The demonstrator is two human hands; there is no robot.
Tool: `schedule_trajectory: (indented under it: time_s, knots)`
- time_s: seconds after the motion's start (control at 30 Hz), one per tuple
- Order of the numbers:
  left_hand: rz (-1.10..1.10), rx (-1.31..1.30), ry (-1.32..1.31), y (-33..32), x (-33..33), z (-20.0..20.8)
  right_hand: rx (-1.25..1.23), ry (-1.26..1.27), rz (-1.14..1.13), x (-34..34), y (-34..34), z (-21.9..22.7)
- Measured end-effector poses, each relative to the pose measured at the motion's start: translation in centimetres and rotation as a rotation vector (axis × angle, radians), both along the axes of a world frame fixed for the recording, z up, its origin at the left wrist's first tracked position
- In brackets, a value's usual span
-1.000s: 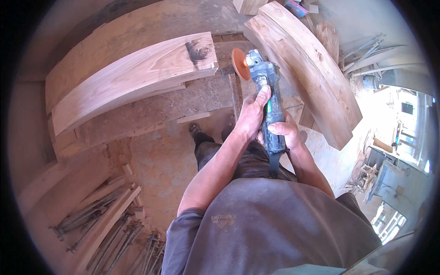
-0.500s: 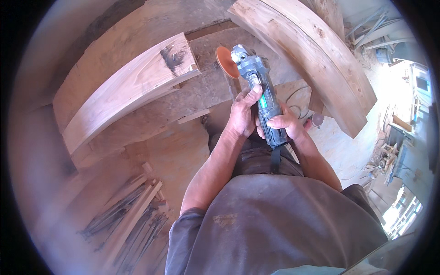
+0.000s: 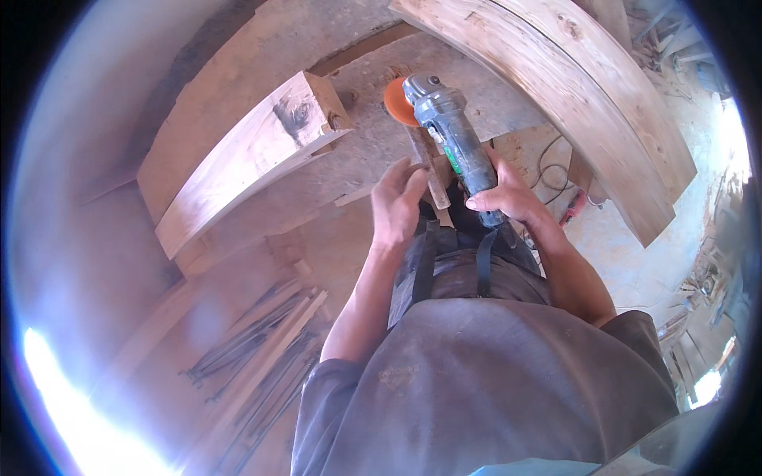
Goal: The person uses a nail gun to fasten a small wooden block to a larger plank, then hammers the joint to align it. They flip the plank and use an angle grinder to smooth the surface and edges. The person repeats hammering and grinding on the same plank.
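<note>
My right hand (image 3: 509,192) is wrapped round the rear body of a dark grey angle grinder (image 3: 460,139). An orange disc (image 3: 398,101) is fitted at its head, on the far left end of the tool. My left hand (image 3: 397,202) is raised just left of the grinder, apart from it. Its fingers are loosely bent and the thumb stands off, with nothing seen in them. A narrow wooden stick (image 3: 431,170) lies below the disc, between the hand and the tool. To the left, a curved, pale wooden beam (image 3: 246,155) with a dark knot rests on worn boards.
Large curved timbers (image 3: 556,87) lie at the upper right. A cable (image 3: 552,163) loops beneath them, near a red object (image 3: 573,208) on the floor. Wooden strips and thin metal rods (image 3: 266,341) lie at the lower left. Scrap wood (image 3: 714,270) piles up along the right.
My left hand has let go of the grinder and moved a little left and down. The grinder, held by the right hand alone, has turned slightly. The view has shifted.
</note>
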State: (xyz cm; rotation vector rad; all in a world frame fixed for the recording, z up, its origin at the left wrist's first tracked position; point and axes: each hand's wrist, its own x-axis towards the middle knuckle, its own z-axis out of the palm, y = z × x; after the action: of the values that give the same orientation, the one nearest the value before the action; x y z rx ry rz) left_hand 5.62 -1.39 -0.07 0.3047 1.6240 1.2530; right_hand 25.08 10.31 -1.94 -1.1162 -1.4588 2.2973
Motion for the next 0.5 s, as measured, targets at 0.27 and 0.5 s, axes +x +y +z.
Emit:
schedule_trajectory:
  time_s: [0.27, 0.5]
  knots:
    - [0.3, 0.038, 0.51, -4.6, -5.8, 1.2, 0.274, -0.109, 0.154, -0.7, 3.5, -1.5]
    - [0.458, -0.019, 0.829, -2.1, -13.0, 3.9, 0.996, -0.5, 0.513, -4.5, 8.1, -2.3]
